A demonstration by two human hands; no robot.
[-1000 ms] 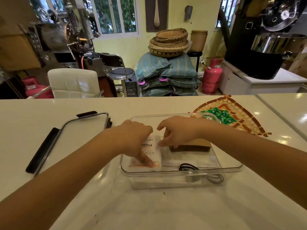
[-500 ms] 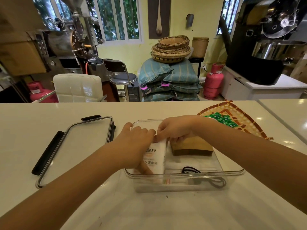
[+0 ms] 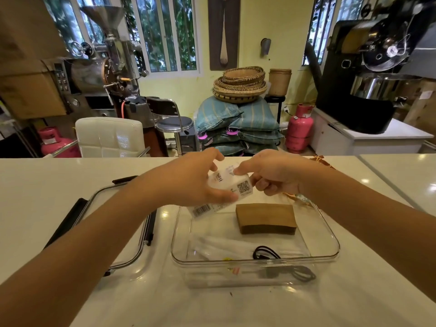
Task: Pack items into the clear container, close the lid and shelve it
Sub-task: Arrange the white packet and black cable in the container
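Your left hand (image 3: 195, 182) and right hand (image 3: 271, 175) hold a white packet (image 3: 230, 188) between them in the air, above the far left corner of the clear container (image 3: 256, 260). The packet is a soft white pack with dark print, a square code on the end facing you and a barcode on its lower edge; its long axis runs roughly left to right, tilted down toward your left. Your left fingers are clamped around its left part, thumb beneath, and your right fingers pinch its right end. The container sits open on the white tabletop (image 3: 47, 185), long side toward you. Inside it lie a brown block (image 3: 266, 218) toward the back, a clear plastic bag (image 3: 224, 249) along the front, and a coiled black cable (image 3: 265, 253). The lid (image 3: 132, 232) lies flat just left of the container.
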